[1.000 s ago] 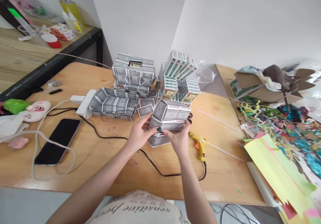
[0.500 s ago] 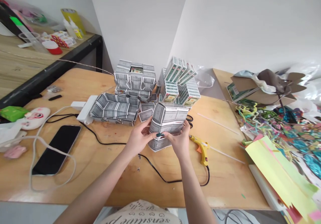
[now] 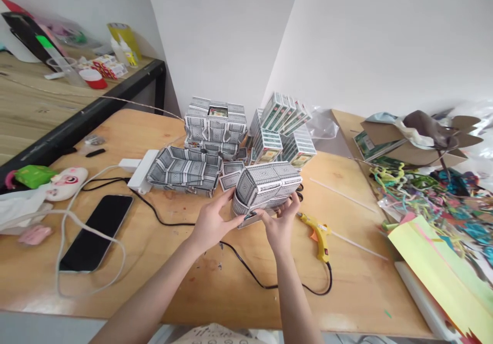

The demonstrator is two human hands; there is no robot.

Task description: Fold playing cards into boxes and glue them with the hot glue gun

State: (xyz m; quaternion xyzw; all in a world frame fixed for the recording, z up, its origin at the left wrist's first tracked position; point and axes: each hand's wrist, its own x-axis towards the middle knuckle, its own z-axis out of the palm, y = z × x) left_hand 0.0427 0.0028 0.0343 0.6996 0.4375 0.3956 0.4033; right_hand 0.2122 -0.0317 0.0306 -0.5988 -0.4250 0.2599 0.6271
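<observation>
Between my two hands is a box made of grey-patterned playing cards (image 3: 265,185), tilted a little above the table. My left hand (image 3: 213,221) grips its left end, thumb on the near side. The right hand (image 3: 281,226) holds its right part, with the thumb at the near lower edge and the fingers behind. The thumbs nearly meet at a small dark piece on the near side; I cannot make it out. Left of the box stands an open tray of the same cards (image 3: 185,172). Loose playing cards (image 3: 230,180) lie between the two.
A yellow glue gun (image 3: 318,235) with a black cord lies to the right. Behind stand a larger card box (image 3: 215,128) and stacked card packs (image 3: 287,113). A phone (image 3: 98,231) and white cable lie left; colourful scraps and paper (image 3: 435,267) crowd the right side.
The held card box has tipped, so its top shows more and its near side less. My thumbs have shifted lower on it. The whole view has moved slightly.
</observation>
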